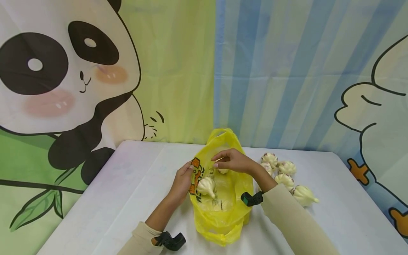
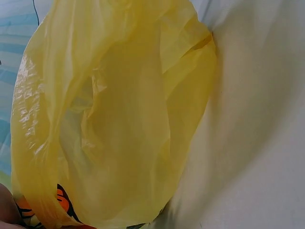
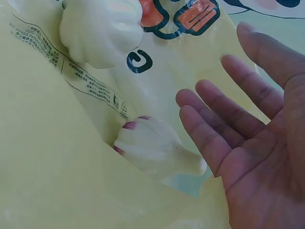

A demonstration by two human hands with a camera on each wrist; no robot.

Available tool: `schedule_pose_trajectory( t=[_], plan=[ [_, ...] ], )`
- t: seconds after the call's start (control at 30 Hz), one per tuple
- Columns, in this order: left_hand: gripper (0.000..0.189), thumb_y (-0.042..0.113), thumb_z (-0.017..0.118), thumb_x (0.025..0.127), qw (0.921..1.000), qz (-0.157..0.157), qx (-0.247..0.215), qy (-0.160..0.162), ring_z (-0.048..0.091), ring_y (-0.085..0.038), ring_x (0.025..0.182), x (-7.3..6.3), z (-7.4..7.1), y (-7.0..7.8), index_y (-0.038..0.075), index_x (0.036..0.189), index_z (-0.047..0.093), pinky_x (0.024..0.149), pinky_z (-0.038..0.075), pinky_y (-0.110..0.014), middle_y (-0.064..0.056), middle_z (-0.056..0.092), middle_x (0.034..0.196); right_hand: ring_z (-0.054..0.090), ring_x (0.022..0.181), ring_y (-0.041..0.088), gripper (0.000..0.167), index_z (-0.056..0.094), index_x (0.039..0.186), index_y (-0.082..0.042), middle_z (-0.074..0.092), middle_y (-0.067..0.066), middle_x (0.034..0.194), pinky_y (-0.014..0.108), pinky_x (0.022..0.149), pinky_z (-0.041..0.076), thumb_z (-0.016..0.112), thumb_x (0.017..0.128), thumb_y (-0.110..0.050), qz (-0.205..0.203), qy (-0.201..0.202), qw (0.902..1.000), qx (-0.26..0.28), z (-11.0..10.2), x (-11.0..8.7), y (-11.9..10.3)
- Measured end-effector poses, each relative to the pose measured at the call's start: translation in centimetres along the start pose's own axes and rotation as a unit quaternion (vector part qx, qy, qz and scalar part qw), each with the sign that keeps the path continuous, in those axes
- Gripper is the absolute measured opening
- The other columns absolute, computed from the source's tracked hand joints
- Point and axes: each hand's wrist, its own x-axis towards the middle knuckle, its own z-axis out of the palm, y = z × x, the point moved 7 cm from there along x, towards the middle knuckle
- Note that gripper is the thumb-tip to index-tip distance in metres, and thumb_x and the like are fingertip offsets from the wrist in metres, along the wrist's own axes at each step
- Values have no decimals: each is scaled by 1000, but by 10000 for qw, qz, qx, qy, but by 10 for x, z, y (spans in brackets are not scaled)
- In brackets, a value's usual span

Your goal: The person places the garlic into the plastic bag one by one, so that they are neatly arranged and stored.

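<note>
Yellow plastic bag (image 1: 223,225) sits mid-bench, mouth spread open, orange-and-black print on its left side. Two garlic bulbs inside: near-left bulb (image 1: 206,186) by the print, neck pointing near-right; far bulb (image 1: 222,171) farther back, partly hidden in the head view by the right hand (image 1: 237,161). Right wrist view shows purple marks on the far bulb.

Right hand reaches over the bag from the right, fingers released, loosely extended just beside the far bulb's neck, grasping nothing. Left hand (image 1: 181,182) has its fingers grasping the bag's left edge.

Loose garlic bulbs (image 1: 287,168) sit clustered on the bench right of the bag; five visible, some partly behind the right arm. White bench (image 1: 127,198) under everything. Both arms in beige sleeves (image 1: 290,216), black wrist units (image 1: 171,241) on each. Panda-print backdrop (image 1: 178,71) along the far side, blue stripes toward the right.
</note>
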Motion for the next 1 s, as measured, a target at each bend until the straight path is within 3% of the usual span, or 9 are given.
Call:
schedule_pose_trajectory(
  t=[0.17, 0.3, 0.63, 1.0],
  plan=[
    [45, 25, 31, 108, 10000, 32, -53, 18, 54, -44, 111, 1, 0, 0, 4, 146, 41, 91, 47, -51, -28, 55, 124, 64, 100, 37, 33, 65, 122, -2, 66, 16, 114, 52, 85, 51, 66, 95, -21, 2, -11, 9999, 121, -1, 2, 4],
    [44, 25, 31, 108, 10000, 11, -88, 19, 57, -43, 104, 1, 0, 0, 4, 145, 43, 88, 49, -52, -28, 57, 119, 65, 98, 38, 34, 66, 121, -3, 67, 15, 113, 53, 84, 51, 66, 95, -23, -89, -14, 9999, 98, 0, 1, 3],
    [43, 23, 31, 108, 9998, -27, -214, -12, 57, -42, 103, 0, -1, 2, 4, 144, 43, 89, 48, -51, -29, 55, 119, 65, 102, 19, 34, 65, 125, -10, 64, 9, 121, 34, 83, 54, 66, 95, -25, -373, -132, 9987, -312, -5, -8, -22],
    [45, 23, 29, 108, 9997, -1, -224, -108, 58, -40, 102, 0, 1, 1, 2, 146, 39, 88, 49, -51, -30, 54, 121, 58, 116, 28, 34, 62, 129, -7, 63, 11, 124, 40, 96, 47, 63, 97, -20, -552, 30, 9983, -160, -16, -22, -26]
  ],
)
